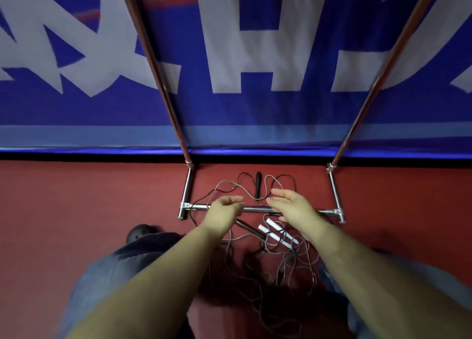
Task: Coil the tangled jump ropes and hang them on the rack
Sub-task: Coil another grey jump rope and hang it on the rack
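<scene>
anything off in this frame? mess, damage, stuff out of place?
Yes: the jump ropes lie in a tangle on the red floor, cords looped across the rack's bottom bar, black and white handles scattered. None is coiled. Both the left hand and right hand are open and empty. No damage visible.

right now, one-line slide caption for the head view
Both empty hands, left hand and right hand, reach over tangled jump ropes at the rack base.

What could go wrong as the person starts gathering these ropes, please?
The tangled cords run both over and under the rack's base bar, so pulling may snag or shift the rack. Both the left hand and right hand are empty; grabbing one black handle could tighten knots.
</scene>
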`<state>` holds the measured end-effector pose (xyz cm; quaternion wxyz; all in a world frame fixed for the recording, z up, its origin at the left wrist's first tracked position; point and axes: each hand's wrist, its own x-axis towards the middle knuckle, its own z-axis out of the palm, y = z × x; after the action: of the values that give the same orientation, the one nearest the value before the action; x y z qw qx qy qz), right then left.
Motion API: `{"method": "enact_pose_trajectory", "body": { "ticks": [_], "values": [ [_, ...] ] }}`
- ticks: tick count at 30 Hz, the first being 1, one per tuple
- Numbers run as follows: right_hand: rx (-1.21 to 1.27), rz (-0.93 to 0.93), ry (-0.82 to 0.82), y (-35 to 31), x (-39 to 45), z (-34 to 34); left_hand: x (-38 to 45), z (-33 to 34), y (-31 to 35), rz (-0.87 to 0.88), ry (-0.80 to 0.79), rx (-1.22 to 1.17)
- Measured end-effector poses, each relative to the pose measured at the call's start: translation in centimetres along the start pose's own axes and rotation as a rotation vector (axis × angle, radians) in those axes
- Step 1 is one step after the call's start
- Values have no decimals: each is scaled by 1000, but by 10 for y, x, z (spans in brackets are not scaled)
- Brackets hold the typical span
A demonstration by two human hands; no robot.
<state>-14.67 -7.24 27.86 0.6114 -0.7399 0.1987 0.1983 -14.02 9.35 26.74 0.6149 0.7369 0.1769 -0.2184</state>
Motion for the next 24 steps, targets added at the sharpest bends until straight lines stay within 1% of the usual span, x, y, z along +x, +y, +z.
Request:
{"method": "enact_pose_trajectory", "body": {
  "ticks": [4, 12, 20, 24],
  "values": [
    [-19, 88, -6, 34, 31, -2, 35, 13, -33, -115, -8, -41],
    [-18, 244, 92, 104, 97, -6, 93, 42, -89, -275, -22, -50],
    [-52, 346, 68, 157, 146, 5, 142, 68, -142, -363, -96, 54],
    [-79, 375, 50, 183, 164, 11, 165, 81, -167, -440, -112, 105]
  ]
}}
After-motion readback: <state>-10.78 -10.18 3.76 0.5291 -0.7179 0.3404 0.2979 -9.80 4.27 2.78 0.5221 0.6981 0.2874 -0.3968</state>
